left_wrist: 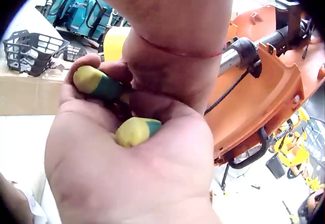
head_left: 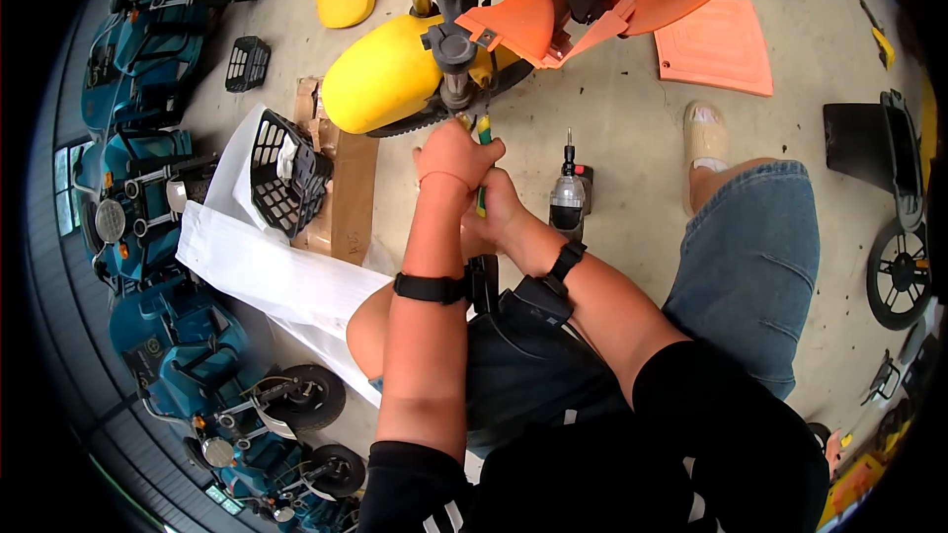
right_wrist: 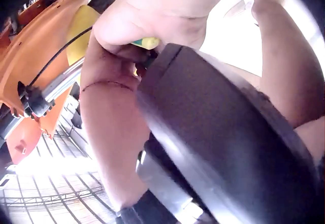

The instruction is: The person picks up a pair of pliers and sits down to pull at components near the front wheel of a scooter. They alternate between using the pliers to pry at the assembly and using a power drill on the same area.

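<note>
Head view: the left hand (head_left: 454, 156) and right hand (head_left: 502, 207) were closed round the green-and-yellow tool (head_left: 483, 130), its upper end at the fork (head_left: 456, 69), beside the yellow fender (head_left: 380, 79). A power drill (head_left: 568, 199) stood out to the right.

Left wrist view: the right palm enclosed both handle ends.

Right wrist view: one handle end protruded; finger positions could not be determined.

Head: I look forward and down, past forearms (head_left: 425, 355), at the yellow fender (head_left: 380, 74).
Left wrist: I sit close to yellow-green handles (left_wrist: 137, 131), sharing the black basket (left_wrist: 31, 64) with head.
Right wrist: I peer past a nearby black casing (right_wrist: 218, 127).
Wrist overlap: red cord (left_wrist: 177, 55), orange panels (left_wrist: 256, 107).
</note>
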`<state>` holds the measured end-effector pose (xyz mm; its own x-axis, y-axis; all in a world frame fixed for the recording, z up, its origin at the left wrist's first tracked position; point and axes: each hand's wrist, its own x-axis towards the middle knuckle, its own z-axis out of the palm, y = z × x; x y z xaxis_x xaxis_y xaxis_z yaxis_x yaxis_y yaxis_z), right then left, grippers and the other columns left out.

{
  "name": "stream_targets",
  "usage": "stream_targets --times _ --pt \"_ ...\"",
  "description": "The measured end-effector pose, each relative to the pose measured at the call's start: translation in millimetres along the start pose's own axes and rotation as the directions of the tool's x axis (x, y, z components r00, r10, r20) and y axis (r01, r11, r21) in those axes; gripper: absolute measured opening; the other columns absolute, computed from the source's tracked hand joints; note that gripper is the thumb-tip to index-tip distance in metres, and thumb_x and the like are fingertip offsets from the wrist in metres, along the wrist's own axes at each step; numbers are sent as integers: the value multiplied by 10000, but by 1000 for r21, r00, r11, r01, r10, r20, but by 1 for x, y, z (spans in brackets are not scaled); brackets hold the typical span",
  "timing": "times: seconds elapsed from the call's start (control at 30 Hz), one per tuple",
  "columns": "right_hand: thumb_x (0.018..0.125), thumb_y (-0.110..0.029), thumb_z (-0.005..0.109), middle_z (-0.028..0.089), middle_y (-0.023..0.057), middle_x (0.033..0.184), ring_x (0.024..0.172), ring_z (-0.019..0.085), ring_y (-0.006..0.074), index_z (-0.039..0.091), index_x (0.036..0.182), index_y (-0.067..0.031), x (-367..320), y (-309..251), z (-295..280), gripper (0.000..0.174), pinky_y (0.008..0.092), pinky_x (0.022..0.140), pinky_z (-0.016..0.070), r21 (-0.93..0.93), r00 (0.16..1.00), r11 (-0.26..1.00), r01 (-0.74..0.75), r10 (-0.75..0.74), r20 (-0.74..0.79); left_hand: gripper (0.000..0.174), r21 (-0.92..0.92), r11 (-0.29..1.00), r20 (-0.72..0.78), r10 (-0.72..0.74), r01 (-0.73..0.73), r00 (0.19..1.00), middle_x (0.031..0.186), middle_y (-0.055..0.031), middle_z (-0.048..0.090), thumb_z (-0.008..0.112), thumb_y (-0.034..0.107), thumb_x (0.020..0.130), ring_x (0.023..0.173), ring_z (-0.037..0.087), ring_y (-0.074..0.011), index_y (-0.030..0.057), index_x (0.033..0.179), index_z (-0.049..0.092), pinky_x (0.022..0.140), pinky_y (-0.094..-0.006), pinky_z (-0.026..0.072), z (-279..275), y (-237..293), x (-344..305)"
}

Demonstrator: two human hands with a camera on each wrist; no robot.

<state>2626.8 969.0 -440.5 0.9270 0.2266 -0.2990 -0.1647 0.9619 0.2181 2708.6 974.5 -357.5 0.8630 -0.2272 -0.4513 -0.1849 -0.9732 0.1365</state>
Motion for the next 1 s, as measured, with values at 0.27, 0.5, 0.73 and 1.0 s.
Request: stream_targets --times 0.27,0.5,0.73,1.0 --pt "868 -147 515 661 94 1018 935 648 215 602 1016 4 -8 -14 -10 229 348 849 516 147 986 978 -150 160 -56 444 17 991 119 -134 132 984 947 -219 686 687 300 652 897 677 -344 -13 967 685 784 -391 520 5 17 15" --pt "816 -114 505 634 98 917 849 630 235 585 937 -17 -3 -12 2 174 413 774 544 -135 982 988 -79 54 -181 429 -80 993 126 -78 89 989 865 -228 684 679 280 647 840 675 -351 -36 938 681 758 -386 520 4 8 22" --pt "810 -92 449 535 83 760 631 535 220 524 808 -49 -24 -38 28 87 390 550 470 -542 934 821 -180 -30 -356 446 -607 793 77 -9 54 997 809 -161 662 701 286 649 722 625 -238 -73 903 630 676 -369 504 39 -6 26" --pt "823 -97 430 513 88 735 573 521 203 511 819 -29 -33 -71 59 105 380 499 471 -816 813 283 -504 -163 -559 210 -941 113 324 33 318 946 681 -65 516 659 194 712 585 479 -184 22 805 581 501 -370 384 75 0 33"
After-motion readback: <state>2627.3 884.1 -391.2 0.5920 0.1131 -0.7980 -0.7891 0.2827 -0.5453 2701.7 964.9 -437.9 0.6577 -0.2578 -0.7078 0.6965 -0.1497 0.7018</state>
